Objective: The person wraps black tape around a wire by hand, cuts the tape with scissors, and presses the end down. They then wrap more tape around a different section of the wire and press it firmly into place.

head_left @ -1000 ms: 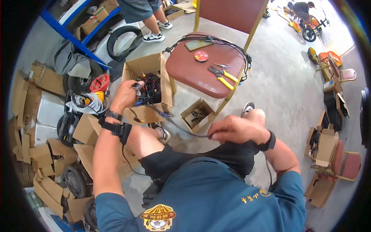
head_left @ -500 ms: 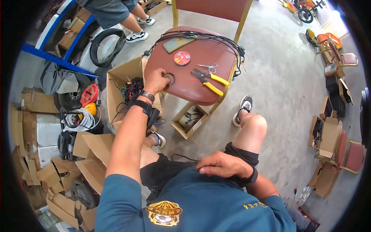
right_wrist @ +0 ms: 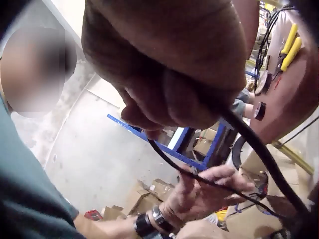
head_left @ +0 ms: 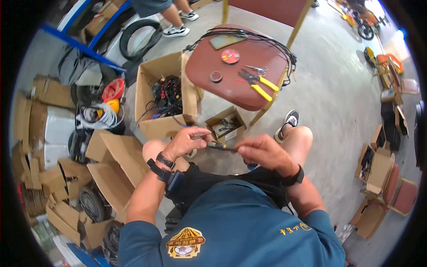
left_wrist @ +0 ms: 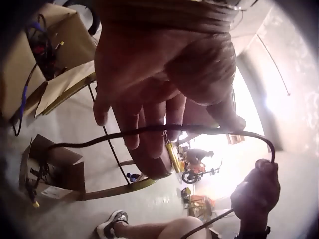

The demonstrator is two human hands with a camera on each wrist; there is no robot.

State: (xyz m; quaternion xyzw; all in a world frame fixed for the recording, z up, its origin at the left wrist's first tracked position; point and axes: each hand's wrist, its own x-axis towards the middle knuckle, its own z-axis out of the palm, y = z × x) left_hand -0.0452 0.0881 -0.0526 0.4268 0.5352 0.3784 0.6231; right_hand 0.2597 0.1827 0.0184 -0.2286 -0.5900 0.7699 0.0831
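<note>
A dark cable (head_left: pixel 219 147) runs between my two hands above my lap. My right hand (head_left: pixel 266 153) grips it, with the fingers curled round it in the right wrist view. Across from it, my left hand (head_left: pixel 187 141) is loosely spread, its fingers (left_wrist: pixel 155 122) nearly straight and the cable (left_wrist: pixel 99 139) crossing at the fingertips. On the red chair seat (head_left: pixel 204 51) lie a dark tape roll (head_left: pixel 215 76), a red-labelled spool (head_left: pixel 230 56), small scissors (head_left: pixel 258 70) and yellow-handled pliers (head_left: pixel 260 84).
Left of the chair stands a cardboard box (head_left: pixel 190 89) of tangled wires. A smaller box (head_left: pixel 239 116) sits under the seat's front. Coiled black cables (head_left: pixel 278 46) lie along the seat's edge. Cartons and wheels crowd the left; another person's legs (head_left: pixel 173 18) show behind.
My left hand set the tape roll on the seat, let go, and came back down to the cable. My right hand kept its grip on the cable, lowering and rising again.
</note>
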